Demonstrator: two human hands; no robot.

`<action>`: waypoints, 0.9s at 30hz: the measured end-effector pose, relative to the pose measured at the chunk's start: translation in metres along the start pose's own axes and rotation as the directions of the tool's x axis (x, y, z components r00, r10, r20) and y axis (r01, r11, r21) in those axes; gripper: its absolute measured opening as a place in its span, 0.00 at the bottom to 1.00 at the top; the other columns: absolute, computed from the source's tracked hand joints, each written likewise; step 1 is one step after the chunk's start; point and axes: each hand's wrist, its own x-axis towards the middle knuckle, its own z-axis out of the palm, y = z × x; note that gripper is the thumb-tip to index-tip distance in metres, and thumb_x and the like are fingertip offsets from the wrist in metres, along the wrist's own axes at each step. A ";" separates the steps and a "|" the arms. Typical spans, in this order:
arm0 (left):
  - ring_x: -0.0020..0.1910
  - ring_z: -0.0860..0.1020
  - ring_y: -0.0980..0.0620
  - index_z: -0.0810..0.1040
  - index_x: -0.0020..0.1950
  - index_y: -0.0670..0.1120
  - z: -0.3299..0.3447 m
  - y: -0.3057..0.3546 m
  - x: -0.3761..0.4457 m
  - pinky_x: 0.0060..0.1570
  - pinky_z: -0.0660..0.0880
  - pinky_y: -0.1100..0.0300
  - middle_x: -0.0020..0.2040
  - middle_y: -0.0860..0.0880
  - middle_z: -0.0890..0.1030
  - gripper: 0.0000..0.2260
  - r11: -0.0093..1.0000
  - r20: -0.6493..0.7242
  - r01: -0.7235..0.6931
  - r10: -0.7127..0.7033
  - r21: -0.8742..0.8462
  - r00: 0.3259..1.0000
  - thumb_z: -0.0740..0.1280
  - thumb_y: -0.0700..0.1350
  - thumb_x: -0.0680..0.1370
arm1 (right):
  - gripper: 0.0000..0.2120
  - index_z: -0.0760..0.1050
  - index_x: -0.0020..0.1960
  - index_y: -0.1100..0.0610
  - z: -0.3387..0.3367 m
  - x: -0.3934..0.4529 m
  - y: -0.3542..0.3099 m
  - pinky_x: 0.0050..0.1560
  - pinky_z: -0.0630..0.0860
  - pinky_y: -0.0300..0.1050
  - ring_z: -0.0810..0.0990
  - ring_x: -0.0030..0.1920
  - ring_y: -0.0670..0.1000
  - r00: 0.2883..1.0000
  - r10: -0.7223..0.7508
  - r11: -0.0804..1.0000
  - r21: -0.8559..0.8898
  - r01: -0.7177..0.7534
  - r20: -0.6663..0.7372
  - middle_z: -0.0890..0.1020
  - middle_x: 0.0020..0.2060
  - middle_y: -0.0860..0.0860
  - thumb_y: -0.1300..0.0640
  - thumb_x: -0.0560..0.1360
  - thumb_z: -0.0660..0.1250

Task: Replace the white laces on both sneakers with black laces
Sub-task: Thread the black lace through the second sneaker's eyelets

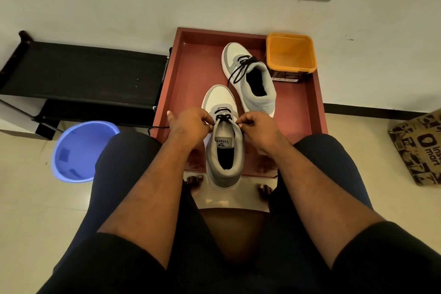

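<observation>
A grey and white sneaker lies toe-away on the red tray, its heel over the tray's near edge. A black lace crosses its lower eyelets. My left hand pinches the lace at the sneaker's left side, and a loose end trails off to the left over the tray's rim. My right hand pinches the lace at the right side. A second grey and white sneaker sits further back on the tray, threaded with a black lace whose ends hang loose.
An orange tub stands at the tray's back right corner. A blue bucket sits on the floor to the left, beside a black rack. A printed paper bag is at the far right. My knees flank the tray.
</observation>
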 end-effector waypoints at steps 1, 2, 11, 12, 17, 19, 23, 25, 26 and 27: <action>0.55 0.78 0.54 0.83 0.51 0.53 0.000 0.000 0.000 0.75 0.48 0.41 0.46 0.55 0.83 0.05 1.000 -0.009 -0.003 0.003 -0.014 1.000 0.68 0.46 0.78 | 0.06 0.81 0.48 0.57 0.000 -0.001 -0.002 0.36 0.70 0.30 0.76 0.36 0.41 1.000 -0.015 1.000 -0.014 0.014 -0.019 0.80 0.38 0.48 0.63 0.77 0.65; 0.52 0.79 0.53 0.83 0.47 0.52 0.000 0.000 0.000 0.73 0.57 0.43 0.43 0.55 0.82 0.03 0.998 -0.021 -0.002 0.000 -0.062 1.000 0.69 0.45 0.77 | 0.05 0.79 0.47 0.57 0.000 -0.001 -0.003 0.34 0.69 0.28 0.75 0.35 0.43 0.999 -0.019 1.000 -0.024 0.018 -0.042 0.79 0.37 0.48 0.63 0.77 0.65; 0.34 0.77 0.54 0.80 0.41 0.48 -0.010 -0.004 -0.009 0.42 0.80 0.56 0.39 0.48 0.82 0.05 0.962 0.020 0.081 -0.079 -0.262 0.997 0.70 0.41 0.77 | 0.05 0.76 0.45 0.55 -0.006 -0.003 0.000 0.38 0.68 0.33 0.73 0.37 0.41 0.988 -0.087 0.990 -0.125 0.071 -0.128 0.77 0.38 0.45 0.61 0.77 0.64; 0.32 0.78 0.54 0.81 0.47 0.46 -0.016 -0.004 -0.015 0.40 0.79 0.57 0.39 0.46 0.83 0.02 0.925 0.056 0.054 -0.035 -0.377 0.998 0.69 0.41 0.77 | 0.04 0.76 0.44 0.54 -0.008 -0.004 0.000 0.38 0.68 0.31 0.73 0.37 0.41 0.985 -0.094 0.990 -0.117 0.078 -0.147 0.77 0.37 0.43 0.61 0.77 0.65; 0.49 0.83 0.48 0.78 0.62 0.43 -0.051 0.007 -0.044 0.54 0.80 0.55 0.52 0.42 0.84 0.14 0.563 0.230 -0.044 0.406 -0.825 0.884 0.66 0.39 0.77 | 0.03 0.78 0.44 0.55 -0.013 -0.014 -0.018 0.41 0.72 0.33 0.77 0.38 0.41 0.965 -0.107 0.985 0.107 0.135 -0.241 0.80 0.37 0.44 0.59 0.76 0.68; 0.51 0.83 0.45 0.80 0.58 0.40 -0.051 0.009 -0.045 0.54 0.80 0.53 0.53 0.41 0.84 0.13 0.419 0.123 -0.083 0.443 -0.904 0.888 0.66 0.38 0.74 | 0.04 0.78 0.44 0.58 -0.011 -0.022 -0.030 0.42 0.76 0.39 0.79 0.39 0.47 0.986 -0.007 0.916 0.393 0.073 -0.168 0.82 0.39 0.51 0.60 0.77 0.66; 0.47 0.83 0.49 0.82 0.53 0.44 -0.040 0.006 -0.031 0.42 0.80 0.58 0.51 0.45 0.85 0.10 0.345 -0.033 -0.147 0.314 -0.927 0.949 0.70 0.37 0.73 | 0.09 0.74 0.42 0.56 -0.006 -0.034 -0.047 0.44 0.77 0.45 0.81 0.46 0.53 0.992 0.029 0.581 0.806 -0.118 0.124 0.83 0.43 0.55 0.60 0.80 0.60; 0.40 0.81 0.54 0.83 0.52 0.46 -0.036 0.005 -0.025 0.35 0.74 0.62 0.48 0.46 0.85 0.10 0.372 -0.103 -0.180 0.217 -0.911 0.971 0.72 0.37 0.73 | 0.07 0.71 0.44 0.55 -0.004 -0.037 -0.051 0.47 0.77 0.50 0.82 0.45 0.56 0.973 -0.011 0.510 0.838 -0.194 0.232 0.83 0.43 0.58 0.59 0.81 0.59; 0.36 0.79 0.56 0.83 0.52 0.47 -0.035 0.005 -0.023 0.33 0.71 0.64 0.47 0.46 0.85 0.10 0.380 -0.133 -0.187 0.163 -0.906 0.978 0.73 0.38 0.72 | 0.06 0.71 0.45 0.55 -0.003 -0.038 -0.052 0.47 0.78 0.50 0.82 0.42 0.56 0.962 -0.033 0.513 0.831 -0.216 0.271 0.83 0.42 0.58 0.59 0.80 0.59; 0.33 0.77 0.57 0.83 0.52 0.47 -0.033 0.006 -0.021 0.30 0.70 0.65 0.46 0.46 0.85 0.11 0.388 -0.165 -0.191 0.100 -0.901 0.981 0.74 0.38 0.72 | 0.04 0.71 0.46 0.55 -0.003 -0.039 -0.053 0.44 0.78 0.48 0.81 0.38 0.55 0.956 -0.050 0.528 0.820 -0.221 0.290 0.83 0.38 0.57 0.59 0.80 0.60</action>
